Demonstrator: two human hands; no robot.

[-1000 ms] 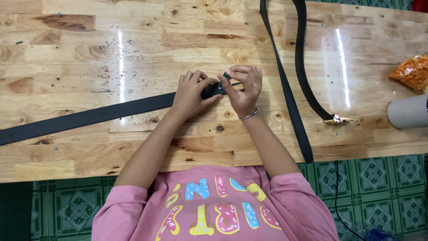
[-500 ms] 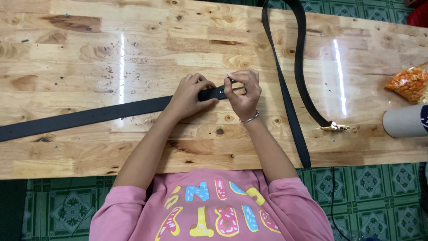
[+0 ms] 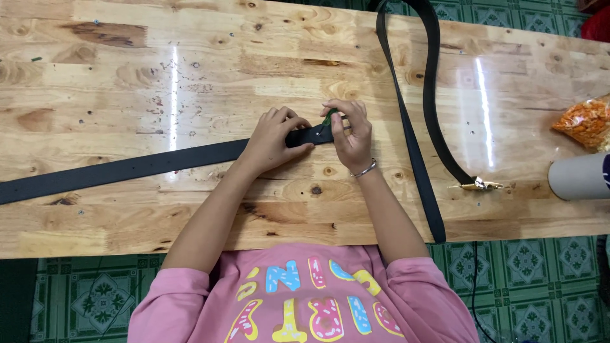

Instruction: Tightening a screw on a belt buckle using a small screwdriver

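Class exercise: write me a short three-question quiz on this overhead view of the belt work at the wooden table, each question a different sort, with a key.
1. True or false: the left hand presses on the black belt.
2. Which lies right of the second belt? A) scissors B) orange bag C) hammer
3. What does the right hand wear at the wrist?

Key: 1 true; 2 B; 3 a thin silver bangle.

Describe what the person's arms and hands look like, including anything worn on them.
Both forearms are bare. Pink sleeves are pushed up to about the elbows, part of a pink top with colourful rounded lettering on the chest. The left hand wears nothing visible. The right hand has a thin silver bangle at the wrist. No gloves or rings can be made out.
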